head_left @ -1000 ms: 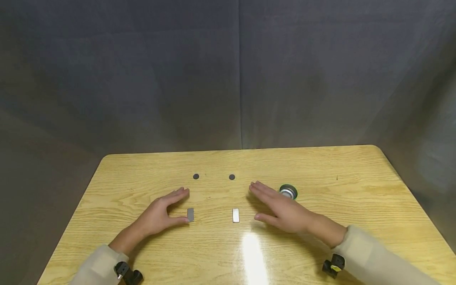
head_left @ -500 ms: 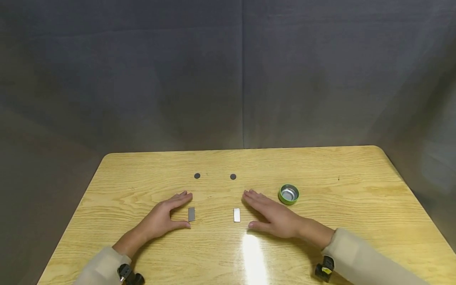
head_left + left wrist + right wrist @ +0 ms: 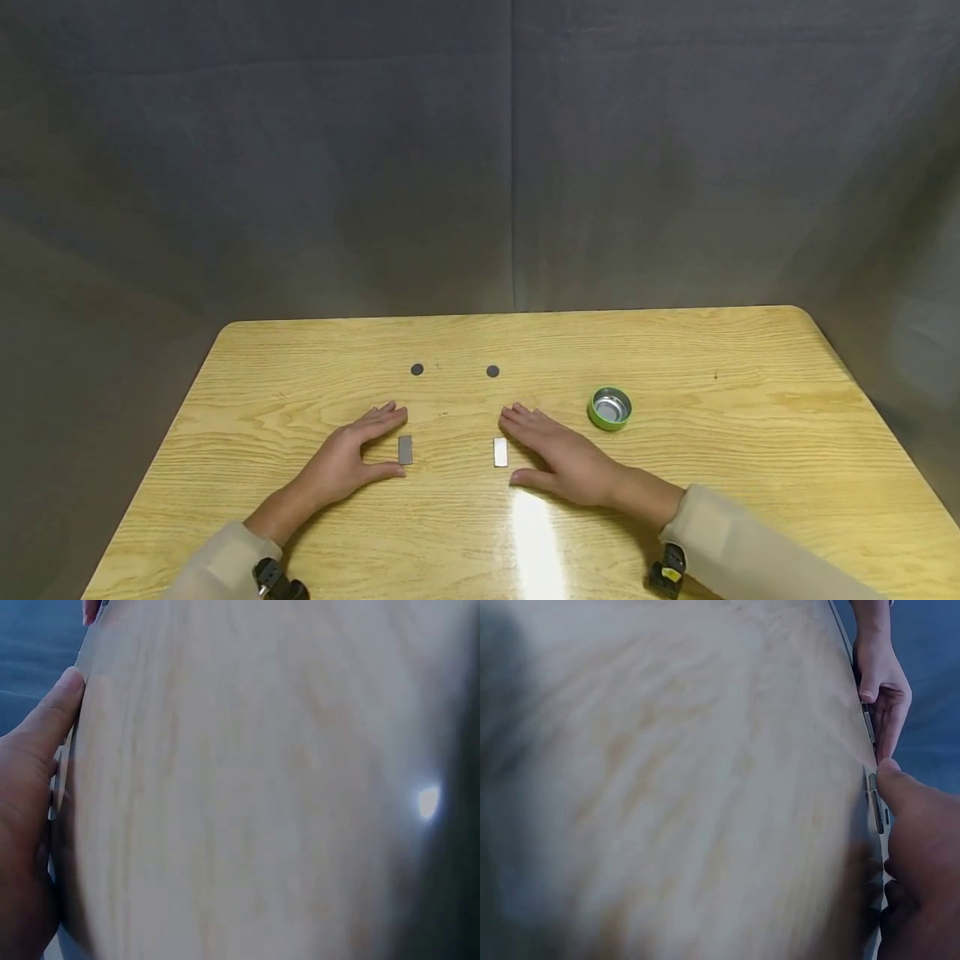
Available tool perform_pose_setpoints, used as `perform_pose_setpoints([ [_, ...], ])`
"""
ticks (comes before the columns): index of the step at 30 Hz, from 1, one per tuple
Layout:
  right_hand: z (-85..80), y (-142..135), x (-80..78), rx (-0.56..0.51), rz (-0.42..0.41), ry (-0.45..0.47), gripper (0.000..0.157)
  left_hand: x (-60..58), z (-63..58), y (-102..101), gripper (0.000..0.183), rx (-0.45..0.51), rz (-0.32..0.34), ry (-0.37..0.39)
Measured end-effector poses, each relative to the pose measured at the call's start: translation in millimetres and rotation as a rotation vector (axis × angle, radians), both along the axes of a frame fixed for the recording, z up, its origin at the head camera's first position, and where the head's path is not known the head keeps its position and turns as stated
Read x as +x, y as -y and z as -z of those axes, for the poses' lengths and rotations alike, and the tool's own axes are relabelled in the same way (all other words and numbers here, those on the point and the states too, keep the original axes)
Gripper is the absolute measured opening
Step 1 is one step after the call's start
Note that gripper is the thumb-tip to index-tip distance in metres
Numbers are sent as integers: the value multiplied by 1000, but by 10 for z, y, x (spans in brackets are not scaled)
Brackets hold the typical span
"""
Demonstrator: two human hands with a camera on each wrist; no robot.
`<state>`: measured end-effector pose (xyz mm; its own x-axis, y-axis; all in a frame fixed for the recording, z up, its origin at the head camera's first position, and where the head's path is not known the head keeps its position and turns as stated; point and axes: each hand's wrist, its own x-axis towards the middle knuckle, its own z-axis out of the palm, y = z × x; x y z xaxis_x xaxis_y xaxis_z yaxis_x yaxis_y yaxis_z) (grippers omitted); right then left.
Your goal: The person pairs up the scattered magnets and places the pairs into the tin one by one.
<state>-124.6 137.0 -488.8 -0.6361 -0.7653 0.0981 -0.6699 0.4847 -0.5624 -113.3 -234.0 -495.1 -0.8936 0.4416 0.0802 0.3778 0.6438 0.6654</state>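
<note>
My left hand (image 3: 341, 458) rests on the wooden table with thumb and fingers spread apart. Just off its fingertips lies a small grey rectangular plate (image 3: 405, 450). On the other side, my right hand (image 3: 566, 458) lies on the table, palm down, its fingers straight and the thumb held away. A shiny silver rectangular plate (image 3: 500, 452) sits right by the gap between its thumb and fingers. Neither hand holds anything. In the left wrist view the left thumb (image 3: 56, 709) shows at the table's edge line; the right wrist view shows the right thumb (image 3: 900, 787) near a plate.
Two small dark discs (image 3: 417, 369) lie side by side farther back on the table (image 3: 300, 367). A round green-rimmed metal dish (image 3: 610, 408) stands beyond the right hand. Dark grey curtains (image 3: 510, 167) enclose the table at the back and sides.
My right hand has moved left and lowered, coming beside the silver plate and uncovering the green-rimmed dish. My left hand has shifted slightly, its thumb now just below the grey plate.
</note>
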Motion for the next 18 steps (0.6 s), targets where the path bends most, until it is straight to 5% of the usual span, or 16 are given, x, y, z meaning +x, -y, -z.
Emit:
perform_pose_setpoints([
  [18,27,41,0,-57,78,72,63,8,51,14,55,45,20,-38],
])
